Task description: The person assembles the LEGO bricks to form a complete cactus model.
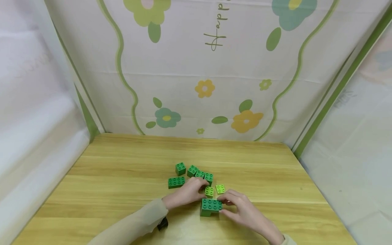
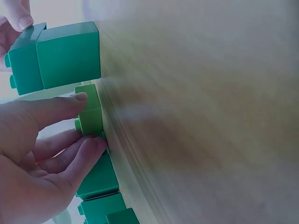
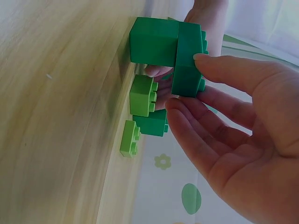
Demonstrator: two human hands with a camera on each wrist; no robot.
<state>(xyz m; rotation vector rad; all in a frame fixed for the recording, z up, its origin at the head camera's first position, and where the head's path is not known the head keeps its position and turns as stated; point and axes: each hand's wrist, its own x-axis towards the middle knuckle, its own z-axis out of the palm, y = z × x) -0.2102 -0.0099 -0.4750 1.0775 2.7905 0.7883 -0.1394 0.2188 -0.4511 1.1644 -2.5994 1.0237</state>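
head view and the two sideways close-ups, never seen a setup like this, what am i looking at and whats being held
No machine here: the left grip and right grip are a person's bare hands. One camera, worn on the head, looks forward and down; the close-ups come from one on each wrist, so the table looks tipped sideways there. On it lie four small green bricks, a loose eight-stud green brick, a thicker lime brick and a thinner lime brick. The right grip holds another eight-stud green brick, stacked on a smaller green brick. The left grip's thumb and fingers are at the thicker lime brick; whether they pinch it is hard to tell.
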